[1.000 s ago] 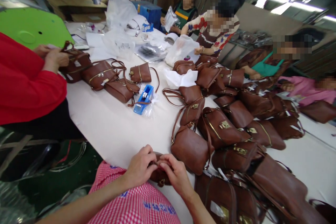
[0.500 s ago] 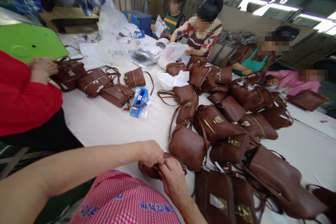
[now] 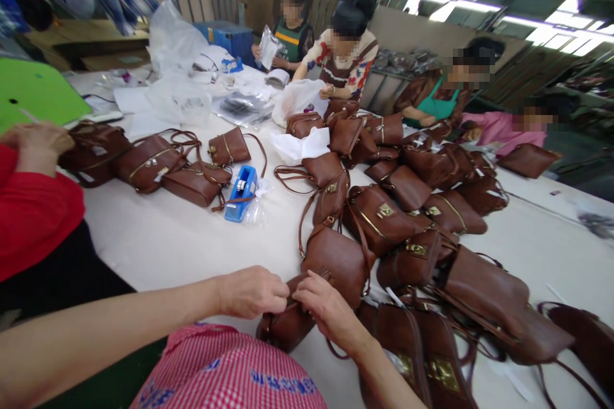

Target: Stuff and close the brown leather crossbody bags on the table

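A small brown leather handbag (image 3: 289, 324) lies at the table's near edge, right in front of my red checked apron. My left hand (image 3: 253, 293) is closed in a pinch at the upper left of this bag. From the other side, my right hand (image 3: 327, 304) has its bent fingers closed on the top of the same bag. Both sets of fingertips nearly meet, and what exactly they pinch there is hidden. Just behind rests another brown handbag (image 3: 336, 262), its plain side facing up and a strap running along its side.
Many brown handbags (image 3: 381, 214) crowd the right half of the white table (image 3: 158, 230). A blue tape dispenser (image 3: 241, 193) stands left of centre. At left, a person in a red sleeve (image 3: 41, 208) touches a handbag (image 3: 96, 150). Several co-workers sit or stand across the table.
My view has shifted, so the scene sits further left. My hands have drawn slightly apart, and more of the handbag between them shows. The co-worker at the back lifts a silvery packet more upright.
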